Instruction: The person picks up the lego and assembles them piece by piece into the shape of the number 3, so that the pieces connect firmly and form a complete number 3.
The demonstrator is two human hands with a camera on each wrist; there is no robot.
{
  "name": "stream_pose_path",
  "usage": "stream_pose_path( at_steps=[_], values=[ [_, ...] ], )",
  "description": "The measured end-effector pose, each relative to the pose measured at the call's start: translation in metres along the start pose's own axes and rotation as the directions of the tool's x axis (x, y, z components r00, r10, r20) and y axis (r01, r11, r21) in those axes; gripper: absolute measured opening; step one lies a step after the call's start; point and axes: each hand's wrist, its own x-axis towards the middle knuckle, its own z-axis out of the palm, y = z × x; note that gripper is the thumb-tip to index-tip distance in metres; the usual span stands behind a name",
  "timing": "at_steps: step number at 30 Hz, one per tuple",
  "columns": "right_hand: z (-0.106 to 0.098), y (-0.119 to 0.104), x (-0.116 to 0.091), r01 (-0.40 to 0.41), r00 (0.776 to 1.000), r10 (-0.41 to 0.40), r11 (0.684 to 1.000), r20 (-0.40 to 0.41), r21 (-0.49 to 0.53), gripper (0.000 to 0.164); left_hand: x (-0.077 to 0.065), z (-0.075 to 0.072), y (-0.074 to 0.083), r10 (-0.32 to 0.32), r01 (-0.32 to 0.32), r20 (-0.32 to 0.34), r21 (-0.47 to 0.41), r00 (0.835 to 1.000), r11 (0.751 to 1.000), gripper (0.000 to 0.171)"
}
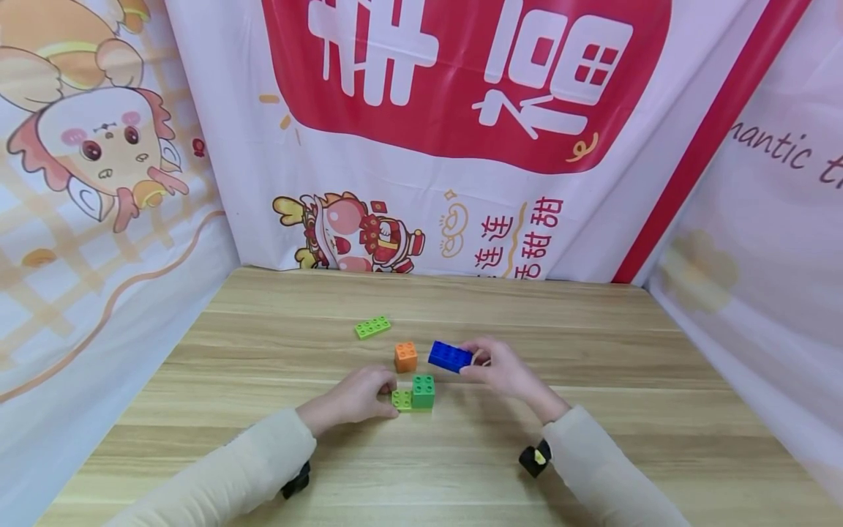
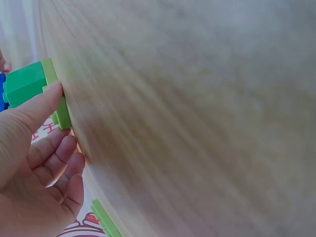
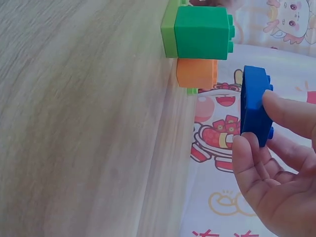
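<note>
My right hand (image 1: 503, 368) holds a blue toy brick (image 1: 451, 356) between thumb and fingers, raised off the table with its studs facing up. In the right wrist view the blue brick (image 3: 255, 106) shows its hollow underside edge. My left hand (image 1: 356, 397) pinches the left end of a lime-green building plate (image 1: 402, 400) lying on the table. A green brick (image 1: 424, 392) is stacked on the right half of that plate, and bare studs show on the left half. In the left wrist view my thumb lies along the plate (image 2: 64, 114), with the fingertips at its end.
Just behind the green brick stands an orange brick (image 1: 405, 357). Another lime-green plate (image 1: 372, 327) lies farther back on the wooden table (image 1: 560, 315). Printed cloths (image 1: 230, 183) hang at the table's back and sides.
</note>
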Motion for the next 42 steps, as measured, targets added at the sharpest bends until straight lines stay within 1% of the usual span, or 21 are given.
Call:
stream_pose_path(
  at_steps=[5, 13, 16, 19, 23, 27, 32, 38, 42],
  values=[
    [0.000, -0.002, 0.001, 0.046, 0.999, -0.046, 0.999, 0.010, 0.013, 0.031, 0.001, 0.000, -0.001, 0.015, -0.015, -0.003, 0.004, 1.000, 1.000, 0.031],
    [0.002, -0.009, 0.003, 0.089, 0.995, -0.091, 0.995, 0.050, 0.037, 0.032, 0.001, 0.000, 0.000, 0.010, -0.010, 0.003, 0.004, 1.000, 1.000, 0.032],
    [0.003, -0.013, 0.004, 0.100, 0.993, -0.103, 0.994, 0.065, 0.037, 0.032, 0.001, 0.000, -0.001, 0.013, -0.013, -0.003, 0.013, 1.000, 1.000, 0.032],
    [0.005, -0.015, 0.005, 0.095, 0.992, -0.098, 0.995, 0.085, 0.040, 0.032, 0.001, 0.000, -0.001, 0.018, -0.018, -0.008, 0.019, 1.000, 1.000, 0.032],
    [0.008, -0.017, 0.007, 0.095, 0.989, -0.099, 0.994, 0.108, 0.047, 0.032, 0.001, 0.000, -0.002, 0.007, -0.007, 0.001, 0.013, 1.000, 1.000, 0.033],
    [0.011, -0.019, 0.008, 0.140, 0.983, -0.144, 0.989, 0.118, 0.042, 0.033, 0.001, 0.000, -0.003, -0.009, 0.009, 0.019, 0.015, 1.000, 1.000, 0.034],
    [0.016, -0.019, 0.009, 0.178, 0.974, -0.181, 0.984, 0.133, 0.033, 0.033, 0.002, 0.000, -0.003, -0.001, 0.001, 0.023, 0.016, 1.000, 1.000, 0.033],
    [0.021, -0.018, 0.010, 0.163, 0.971, -0.170, 0.985, 0.165, 0.053, 0.031, 0.002, 0.000, -0.003, -0.005, 0.005, 0.018, 0.006, 1.000, 1.000, 0.030],
    [0.023, -0.016, 0.010, 0.176, 0.966, -0.186, 0.982, 0.181, 0.075, 0.031, 0.002, -0.001, -0.002, -0.010, 0.010, 0.017, -0.013, 1.000, 1.000, 0.030]
  ],
)
